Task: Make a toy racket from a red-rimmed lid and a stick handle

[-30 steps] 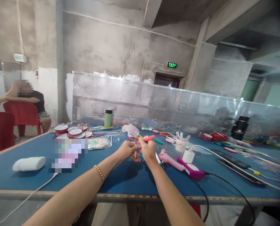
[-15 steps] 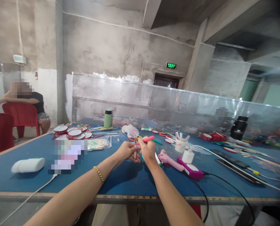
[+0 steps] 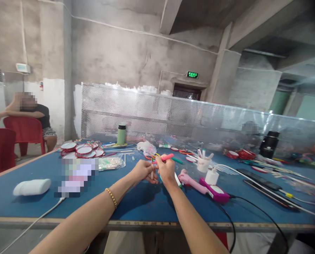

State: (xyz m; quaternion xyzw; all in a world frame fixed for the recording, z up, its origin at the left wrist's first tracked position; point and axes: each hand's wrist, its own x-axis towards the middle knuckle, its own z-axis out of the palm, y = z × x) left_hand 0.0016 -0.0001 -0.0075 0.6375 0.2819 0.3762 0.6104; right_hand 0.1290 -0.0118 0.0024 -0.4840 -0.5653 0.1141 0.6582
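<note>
- head view: the left hand (image 3: pixel 143 171) and right hand (image 3: pixel 166 170) meet over the middle of the blue table (image 3: pixel 136 201).
- right fingers are curled tight around a pink marker (image 3: pixel 168 157), its tip pointing to 2 o'clock.
- left fingers pinch a thin white stick (image 3: pixel 152 173), held upright between the two hands.
- a pink glue gun (image 3: pixel 191 180) lies at 3 o'clock of the right hand, and a white cup (image 3: pixel 203 163) at 2 o'clock.
- a green flask (image 3: pixel 122 134) stands at 11 o'clock of the left hand, with red-rimmed discs (image 3: pixel 83 150) at 10 o'clock.
</note>
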